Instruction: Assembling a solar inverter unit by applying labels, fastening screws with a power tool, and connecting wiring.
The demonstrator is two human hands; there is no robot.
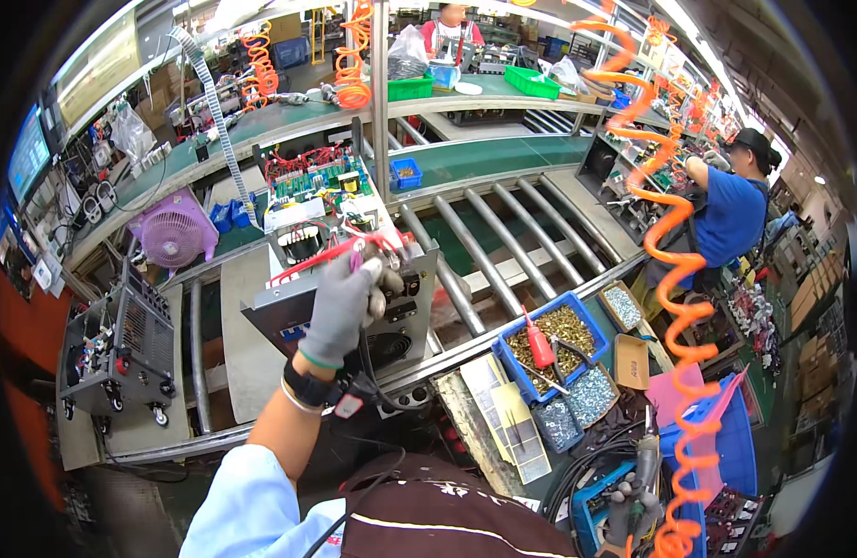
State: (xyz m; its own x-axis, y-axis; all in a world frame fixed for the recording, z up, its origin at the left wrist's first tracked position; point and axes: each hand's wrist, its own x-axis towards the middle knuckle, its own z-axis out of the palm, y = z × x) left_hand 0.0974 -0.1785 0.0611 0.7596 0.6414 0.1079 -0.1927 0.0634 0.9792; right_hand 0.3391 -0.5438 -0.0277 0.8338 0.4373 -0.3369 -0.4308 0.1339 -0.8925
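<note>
My left hand, in a grey glove, is closed at the upper edge of a dark metal power unit. Its fingers pinch a red cable that runs across the unit's top; the exact grip is partly hidden. Behind it lie the unit's exposed circuit boards with bundles of red wires. Low at the right, my gloved right hand is closed around a grey cylindrical hand tool, beside a blue case. The lower part of that hand is hard to make out.
Metal rollers run beyond the unit. A blue bin of brass-coloured screws holds a red bottle. An orange coiled hose hangs at right. A purple fan and a wheeled unit stand left. A co-worker works at right.
</note>
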